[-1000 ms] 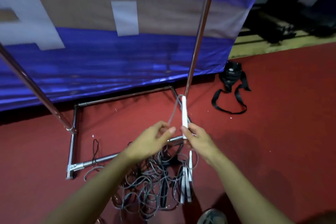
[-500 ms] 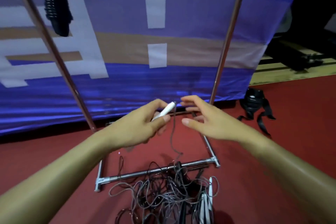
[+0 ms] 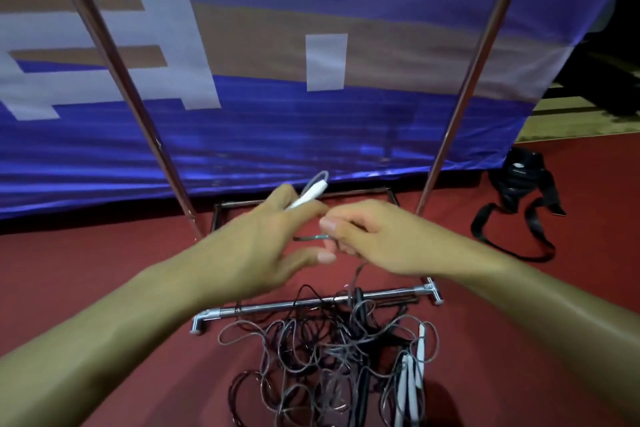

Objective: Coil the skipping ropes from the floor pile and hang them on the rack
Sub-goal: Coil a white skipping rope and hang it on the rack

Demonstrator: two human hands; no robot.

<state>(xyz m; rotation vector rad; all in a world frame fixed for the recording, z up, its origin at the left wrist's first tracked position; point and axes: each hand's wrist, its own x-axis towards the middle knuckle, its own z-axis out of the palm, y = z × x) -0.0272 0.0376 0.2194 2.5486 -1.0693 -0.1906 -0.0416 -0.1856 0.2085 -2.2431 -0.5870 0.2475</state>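
Skipping ropes [image 3: 322, 357] lay in a tangled pile on the red floor [image 3: 104, 270], at the near edge of the rack [image 3: 311, 305] base, some cords draped over its front bar. On the left, a slanted rack pole [image 3: 114, 80] rose from the floor in front of the blue banner [image 3: 277, 132]. The left hand [image 3: 263, 253] had its grip closed round a white handle [image 3: 308, 196], whose tip stuck up past the fingers with a grey cord looping from its end. Just beside it, the right hand [image 3: 377, 239] pinched a grey cord [image 3: 311, 237] between thumb and curled fingers; the cord ran down from that hand into the pile. White handles [image 3: 410, 381] lay at the pile's right side. A second rack pole [image 3: 474, 73] slanted up on the right. Farther right, well apart from the pile, a black strapped bag [image 3: 519, 191] sat on the floor near the banner's corner.
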